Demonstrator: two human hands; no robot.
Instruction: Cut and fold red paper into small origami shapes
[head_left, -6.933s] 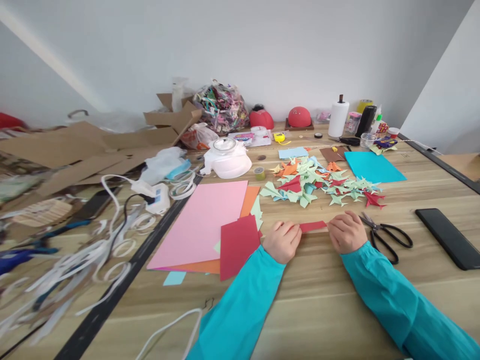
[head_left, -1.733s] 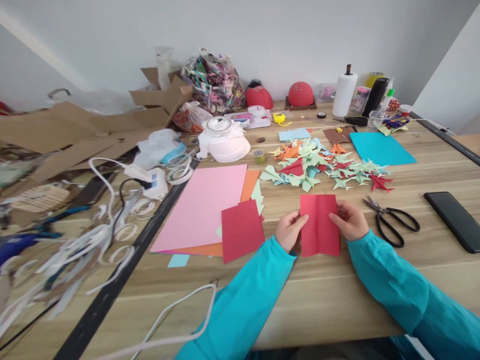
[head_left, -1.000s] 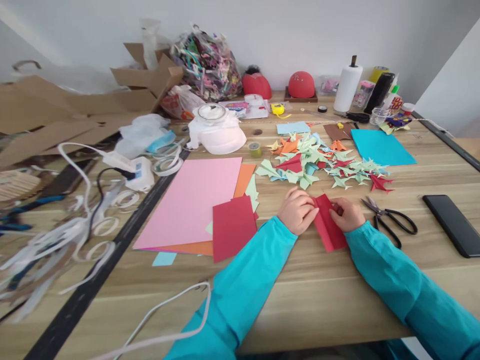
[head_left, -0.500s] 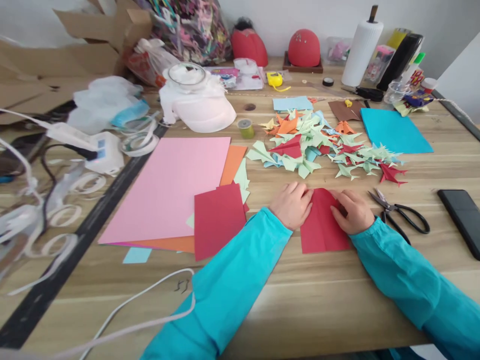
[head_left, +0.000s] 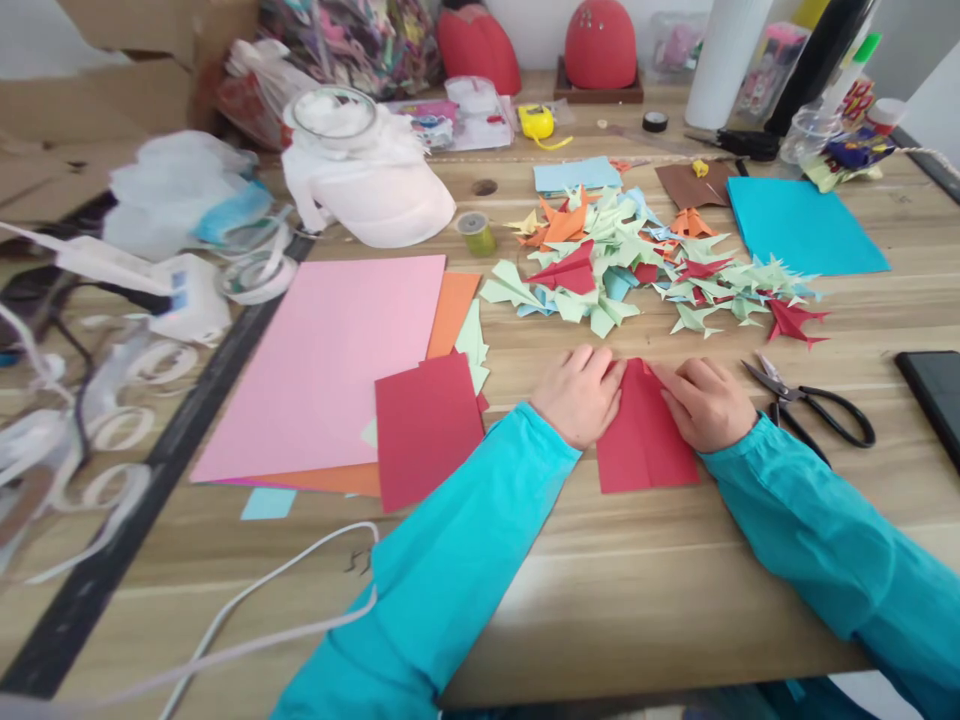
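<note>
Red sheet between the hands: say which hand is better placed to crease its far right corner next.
Likely the right hand: it is at that side of the red sheet, by the far corner, where the paper looks slightly raised. The left hand lies at the opposite edge, farther off.

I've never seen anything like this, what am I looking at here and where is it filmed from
There's no machine: a person is working bare-handed, in turquoise sleeves. Every picture comes from one camera worn on that person's head, looking forward and down. On the wooden table, the left hand touches the left side of a creased red sheet, and the right hand touches its upper right. Beyond lies a pile of folded paper pieces, mostly pale green. To the left, a second red sheet overlaps a large pink sheet; to the right are black-handled scissors and a dark phone, cut off by the frame.
</note>
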